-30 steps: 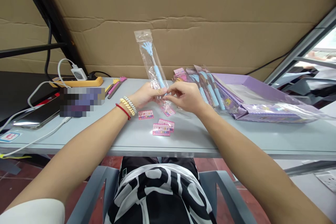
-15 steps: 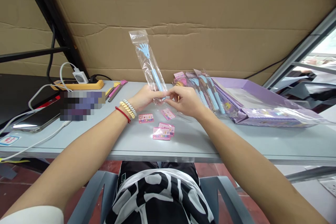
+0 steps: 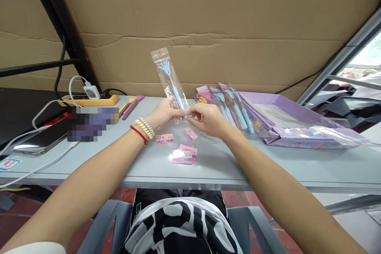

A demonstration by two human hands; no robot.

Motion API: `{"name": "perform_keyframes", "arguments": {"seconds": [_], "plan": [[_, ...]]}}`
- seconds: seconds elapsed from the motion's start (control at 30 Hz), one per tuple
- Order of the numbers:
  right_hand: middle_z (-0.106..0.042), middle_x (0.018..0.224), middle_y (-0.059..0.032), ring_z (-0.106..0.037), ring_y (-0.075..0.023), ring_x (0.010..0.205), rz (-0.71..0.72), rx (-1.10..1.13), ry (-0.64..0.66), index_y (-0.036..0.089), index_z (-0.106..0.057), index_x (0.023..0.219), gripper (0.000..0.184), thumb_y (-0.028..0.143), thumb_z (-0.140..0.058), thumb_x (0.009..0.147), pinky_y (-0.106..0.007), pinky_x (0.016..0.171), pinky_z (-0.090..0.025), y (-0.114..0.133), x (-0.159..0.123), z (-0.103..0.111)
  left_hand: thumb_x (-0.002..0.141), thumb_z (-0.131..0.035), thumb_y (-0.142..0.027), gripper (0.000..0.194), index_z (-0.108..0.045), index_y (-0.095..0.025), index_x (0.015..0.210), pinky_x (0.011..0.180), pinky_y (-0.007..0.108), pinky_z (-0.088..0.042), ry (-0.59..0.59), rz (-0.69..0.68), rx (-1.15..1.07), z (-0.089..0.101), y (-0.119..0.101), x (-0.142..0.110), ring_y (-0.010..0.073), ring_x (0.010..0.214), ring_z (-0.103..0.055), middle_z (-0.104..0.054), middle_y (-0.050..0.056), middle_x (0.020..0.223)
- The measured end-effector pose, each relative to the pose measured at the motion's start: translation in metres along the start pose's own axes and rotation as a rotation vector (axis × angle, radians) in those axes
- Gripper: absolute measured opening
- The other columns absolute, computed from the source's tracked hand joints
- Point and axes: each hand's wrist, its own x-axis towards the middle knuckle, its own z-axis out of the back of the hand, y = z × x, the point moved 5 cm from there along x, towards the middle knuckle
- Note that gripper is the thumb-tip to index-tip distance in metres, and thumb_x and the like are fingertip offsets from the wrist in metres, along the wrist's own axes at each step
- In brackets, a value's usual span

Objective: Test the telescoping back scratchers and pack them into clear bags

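Note:
A light-blue back scratcher with a hand-shaped tip lies inside a clear plastic bag, tilted up and to the left. My left hand is closed on its lower part, thumb across the handle. My right hand pinches at the bottom end of the bag, close to the left thumb; exactly what its fingertips hold is hard to make out. Below the hands, small pink printed cards lie on the table: one card at left, another at right, and two overlapping cards nearer the edge.
Several bagged blue back scratchers lie right of my hands, against a purple box with plastic film on it. Yellow and pink hand-tipped sticks lie at left. Farther left are a yellow power strip, white cables and a phone.
The bagged back scratcher appears slightly lower in view, as the whole scene shifts a little. Both hands keep nearly the same hold at its lower end.

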Motion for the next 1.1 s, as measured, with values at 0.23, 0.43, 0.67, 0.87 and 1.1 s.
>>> {"name": "perform_keyframes", "arguments": {"seconds": [0.23, 0.43, 0.67, 0.87, 1.1], "plan": [[-0.060, 0.075, -0.0003, -0.047, -0.0090, 0.061, -0.072, -0.019, 0.042, 0.018, -0.061, 0.085, 0.010, 0.023, -0.064, 0.077, -0.022, 0.059, -0.036, -0.0070, -0.0003, -0.0048, 0.060, -0.083, -0.030, 0.038, -0.061, -0.012, 0.085, 0.066, 0.029, -0.048, -0.016, -0.040, 0.009, 0.0012, -0.0004, 0.0011, 0.0156, 0.074, -0.063, -0.067, 0.005, 0.081], [-0.061, 0.076, 0.0004, -0.047, -0.0086, 0.059, -0.136, 0.004, 0.075, 0.019, -0.056, 0.085, 0.017, 0.024, -0.067, 0.073, -0.022, 0.058, -0.034, -0.0074, 0.0002, -0.0048, 0.060, -0.083, -0.032, 0.037, -0.064, -0.012, 0.085, 0.064, 0.028, -0.046, -0.002, -0.028, 0.049, 0.0021, 0.0006, 0.0012, 0.0156, 0.075, -0.062, -0.067, 0.004, 0.081], [-0.060, 0.075, 0.0010, -0.048, -0.0097, 0.059, -0.191, 0.015, 0.094, 0.020, -0.050, 0.087, 0.026, 0.027, -0.069, 0.071, -0.023, 0.056, -0.033, -0.0056, 0.0008, -0.0047, 0.059, -0.083, -0.025, 0.045, -0.062, -0.012, 0.097, 0.072, 0.031, -0.048, -0.020, 0.000, 0.023, 0.0000, 0.0002, 0.0001, 0.0180, 0.083, -0.063, -0.067, 0.006, 0.089], [-0.057, 0.072, 0.0022, -0.050, -0.0111, 0.060, -0.221, 0.013, 0.073, 0.020, -0.047, 0.089, 0.032, 0.028, -0.070, 0.069, -0.023, 0.056, -0.033, -0.0048, 0.0013, -0.0033, 0.061, -0.083, -0.029, 0.045, -0.063, -0.012, 0.097, 0.072, 0.030, -0.048, 0.019, -0.012, 0.000, -0.0023, 0.0003, -0.0002, 0.0162, 0.081, -0.063, -0.067, 0.004, 0.086], [-0.059, 0.076, 0.0018, -0.049, -0.0103, 0.058, -0.245, 0.047, 0.038, 0.021, -0.045, 0.089, 0.034, 0.027, -0.071, 0.068, -0.023, 0.055, -0.033, -0.0061, 0.0011, -0.0023, 0.068, -0.078, -0.042, 0.041, -0.065, -0.011, 0.090, 0.071, 0.032, -0.052, -0.001, 0.025, -0.068, -0.0027, 0.0018, 0.0004, 0.0181, 0.078, -0.065, -0.070, 0.009, 0.084]]}}
